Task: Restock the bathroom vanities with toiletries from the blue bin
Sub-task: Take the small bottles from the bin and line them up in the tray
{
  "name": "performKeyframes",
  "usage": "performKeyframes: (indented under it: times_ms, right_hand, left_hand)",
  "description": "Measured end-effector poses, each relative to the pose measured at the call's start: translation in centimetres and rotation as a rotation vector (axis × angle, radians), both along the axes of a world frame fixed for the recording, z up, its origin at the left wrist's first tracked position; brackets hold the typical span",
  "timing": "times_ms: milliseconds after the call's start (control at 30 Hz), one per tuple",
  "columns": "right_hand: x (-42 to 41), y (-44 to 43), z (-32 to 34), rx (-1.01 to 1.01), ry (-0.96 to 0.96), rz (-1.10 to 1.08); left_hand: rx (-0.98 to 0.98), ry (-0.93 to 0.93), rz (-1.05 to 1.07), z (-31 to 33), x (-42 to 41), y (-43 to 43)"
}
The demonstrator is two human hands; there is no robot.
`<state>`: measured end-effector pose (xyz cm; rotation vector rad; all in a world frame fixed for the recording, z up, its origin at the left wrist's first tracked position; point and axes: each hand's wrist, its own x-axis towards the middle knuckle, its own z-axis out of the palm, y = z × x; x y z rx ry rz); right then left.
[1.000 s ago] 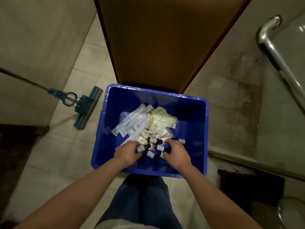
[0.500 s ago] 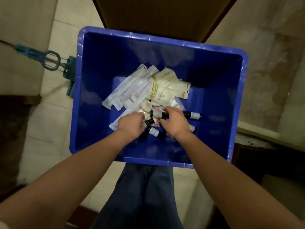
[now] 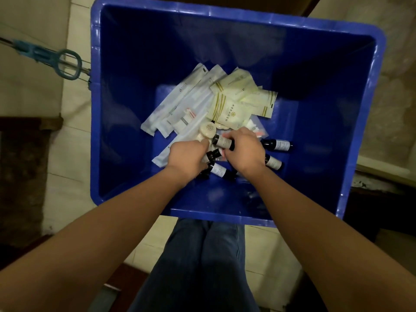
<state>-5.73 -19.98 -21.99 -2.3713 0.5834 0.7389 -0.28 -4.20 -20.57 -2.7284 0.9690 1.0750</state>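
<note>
**Both hands down in the blue bin**

A teal mop head (image 3: 67, 64) lies on the floor off the left rim of the blue bin (image 3: 96, 131). On the bin's bottom, long white packets (image 3: 180, 104) fan toward the left wall, with cream sachets (image 3: 227, 106) at the middle. The left hand (image 3: 186, 157) is knuckles-up with its fingers curled under, over loose bottles near the bin's near edge; whether it grips one cannot be told. Just beside it, the right hand (image 3: 244, 149) wraps its fingers round a small dark bottle (image 3: 222, 141) with a white label. Two more bottles (image 3: 278, 145) lie toward the right wall.
</note>
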Motion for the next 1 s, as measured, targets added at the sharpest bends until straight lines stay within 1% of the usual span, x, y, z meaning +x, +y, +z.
performKeyframes:
  times_ms: [100, 300, 400, 500, 567, 633, 800, 1000]
  right_hand:
    - [0.0, 0.1, -0.1, -0.007, 0.001, -0.011]
    - [0.0, -0.5, 1.7, 0.02, 0.018, -0.067]
    - [-0.2, -0.9, 3.3, 0.047, 0.017, -0.09]
    - [-0.4, -1.4, 5.3, 0.114, 0.012, -0.131]
    - [-0.5, -1.7, 7.0, 0.158, 0.007, -0.171]
    - [-0.6, -1.9, 8.7, 0.195, 0.006, -0.212]
    - [-0.3, -2.3, 13.9, 0.333, 0.015, -0.293]
    - [-0.1, -2.4, 20.2, 0.437, -0.01, -0.297]
  left_hand:
    - [-0.027, -0.002, -0.012, -0.1, 0.0, 0.0]
    - [-0.068, 0.039, 0.08, 0.7, -0.1, 0.7]
    - [-0.039, 0.116, 0.232, 2.0, 0.2, 0.8]
    - [-0.012, 0.292, 0.513, 3.5, 0.5, 0.7]
    - [-0.031, 0.379, 0.666, 4.6, 0.6, 0.6]
    - [-0.08, 0.418, 0.757, 6.0, 0.6, 0.4]
    - [-0.33, 0.51, 1.054, 10.5, -0.1, -0.3]
    - [-0.553, 0.529, 1.193, 17.1, -1.0, -0.3]
